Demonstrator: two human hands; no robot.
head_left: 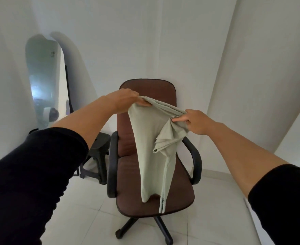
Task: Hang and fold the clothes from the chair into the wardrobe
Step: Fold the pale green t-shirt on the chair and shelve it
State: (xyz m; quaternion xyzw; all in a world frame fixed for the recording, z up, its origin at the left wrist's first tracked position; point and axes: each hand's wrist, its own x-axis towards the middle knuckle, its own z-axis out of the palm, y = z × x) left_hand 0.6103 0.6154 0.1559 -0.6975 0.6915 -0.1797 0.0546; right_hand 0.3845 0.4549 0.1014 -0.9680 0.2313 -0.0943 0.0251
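Note:
A pale green garment (150, 149) hangs in the air over a brown office chair (145, 89), folded lengthwise, with its lower end brushing the seat. My left hand (128, 99) grips the top edge at its left end. My right hand (197, 121) pinches the top edge at the right end, where loose fabric bunches below the fingers. Both arms are stretched forward in black sleeves pushed up to the elbows. No wardrobe shows in this view.
A black plastic stool (98, 152) stands to the left of the chair. A tall arched mirror (44, 82) leans against the left wall. White walls close in behind and to the right. The floor (85, 218) is pale tile.

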